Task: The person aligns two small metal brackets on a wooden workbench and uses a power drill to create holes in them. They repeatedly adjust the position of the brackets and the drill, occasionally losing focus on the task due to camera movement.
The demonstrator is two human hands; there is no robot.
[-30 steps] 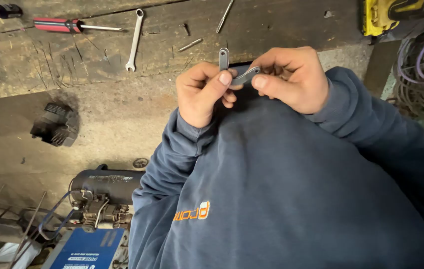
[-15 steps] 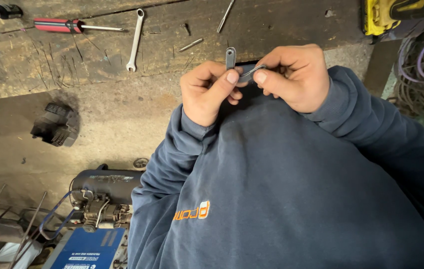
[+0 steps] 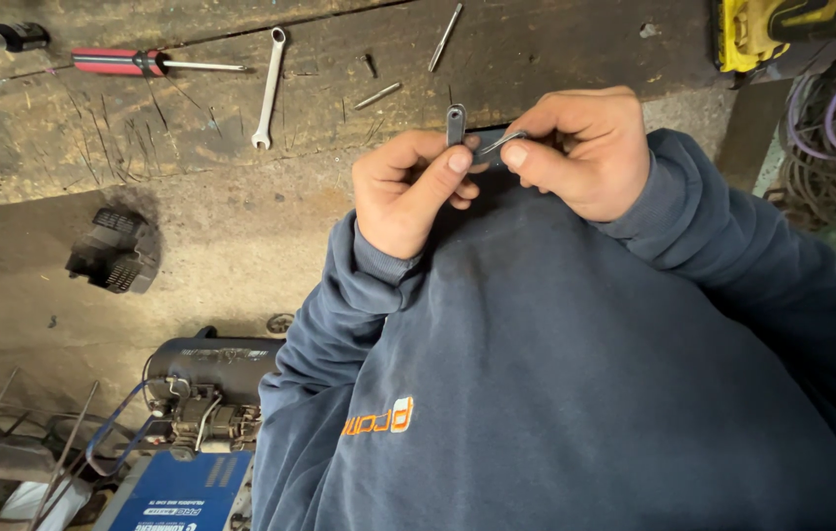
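Both hands meet at chest height over the edge of the wooden counter (image 3: 555,69), against a dark blue sweatshirt (image 3: 575,374). The left hand (image 3: 408,192) pinches a small flat grey metal link (image 3: 456,124) between thumb and forefinger, its eyelet end standing upright above the knuckles. The right hand (image 3: 585,147) is closed on a thin bent wire clip (image 3: 502,144), whose free end touches the link's lower part — whether it is already hooked through cannot be told.

To do this fitting well, it seems best to hold the link still in the left pinch and let only the right fingertips turn the wire, keeping both pieces over the counter or lap so a slip does not drop them to the floor.

Lying unused well apart on the counter — a combination wrench (image 3: 268,88), a red-handled screwdriver (image 3: 143,63) and loose nails (image 3: 378,94).
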